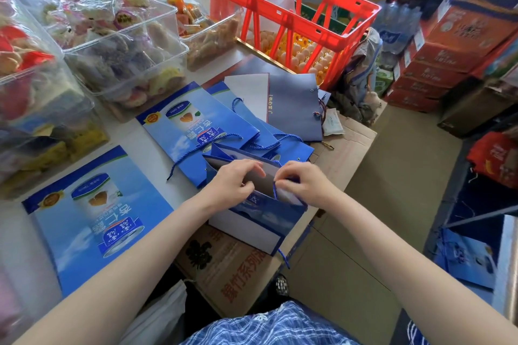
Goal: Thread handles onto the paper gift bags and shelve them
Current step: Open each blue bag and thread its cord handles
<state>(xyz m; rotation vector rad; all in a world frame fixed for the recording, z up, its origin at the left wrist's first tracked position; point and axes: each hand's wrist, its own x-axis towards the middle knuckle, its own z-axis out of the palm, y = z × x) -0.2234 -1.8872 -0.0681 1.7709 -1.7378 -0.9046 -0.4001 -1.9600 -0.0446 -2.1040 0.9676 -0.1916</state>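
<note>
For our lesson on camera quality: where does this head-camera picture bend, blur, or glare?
Head view: wide-angle lens bows the edges, so the red crate leans; clear snack tubs at left look soft and catch pale glare; light is even, shadows faint; both hands, left hand and right hand, and the blue bag are fairly sharp.

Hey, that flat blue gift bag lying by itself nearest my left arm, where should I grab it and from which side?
Take the flat blue gift bag by its near right corner, reaching in with the left hand. It lies flat on the white table, so pinch the corner and lift rather than pressing down.
</note>
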